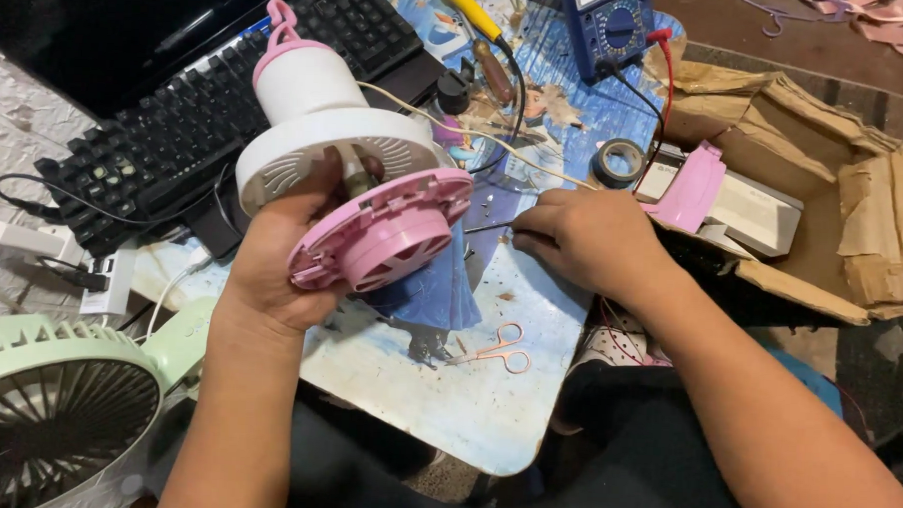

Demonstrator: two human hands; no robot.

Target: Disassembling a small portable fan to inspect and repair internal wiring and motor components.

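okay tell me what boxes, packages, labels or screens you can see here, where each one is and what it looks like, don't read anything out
Laptop screen: top left, behind the black keyboard, dark and blank.
Multimeter: top centre on the table, blue body with a round dial and a small pale display, cut off at the frame edge.
Cardboard box: right side, brown, torn and opened flat.
Flat box-like piece: inside the cardboard, white with a pink part on it.
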